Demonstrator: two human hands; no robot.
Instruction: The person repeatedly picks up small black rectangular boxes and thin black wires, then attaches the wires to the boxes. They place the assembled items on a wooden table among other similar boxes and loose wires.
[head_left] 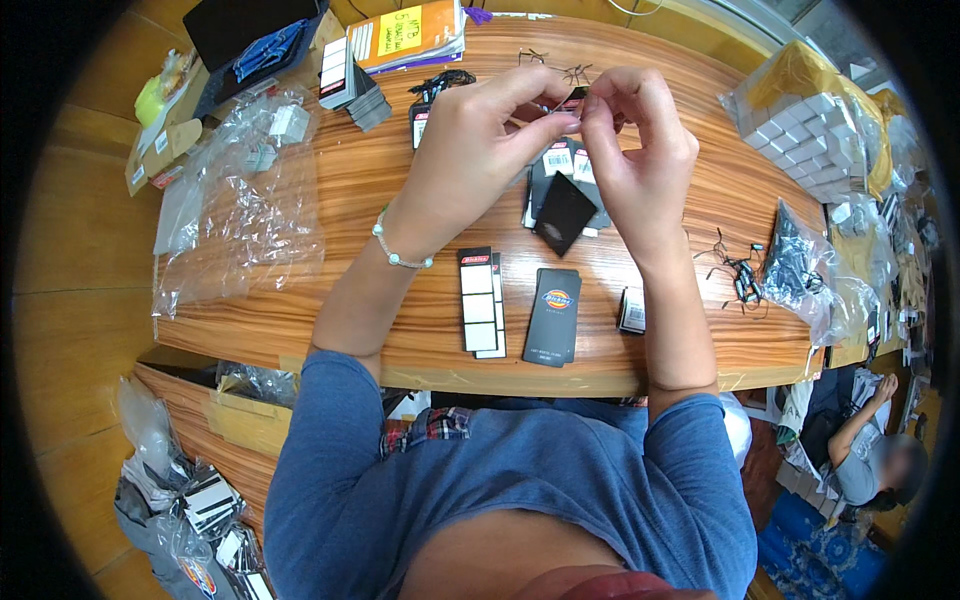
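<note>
Above the far middle of the table, my left hand (478,130) and my right hand (640,135) meet with thumbs and fingers pinched. Between them is a dark hang tag (574,98) with a bit of red, mostly hidden by the fingers. Below it lie barcoded tags (556,160) and a plain black tag (566,215) turned askew. Nearer me sit black tags with white panels (478,300), a stack of grey tags (551,318) with an oval logo, and a small barcoded stack (633,310) beside my right forearm.
Loose black tag strings (745,275) lie at right beside a clear bag of strings (795,262). Behind them stands a plastic-wrapped block of small white boxes (815,135). Crumpled clear plastic (250,215) covers the left side. A tag stack (360,95) and notebooks (415,35) sit far left. Another person (865,460) is at lower right.
</note>
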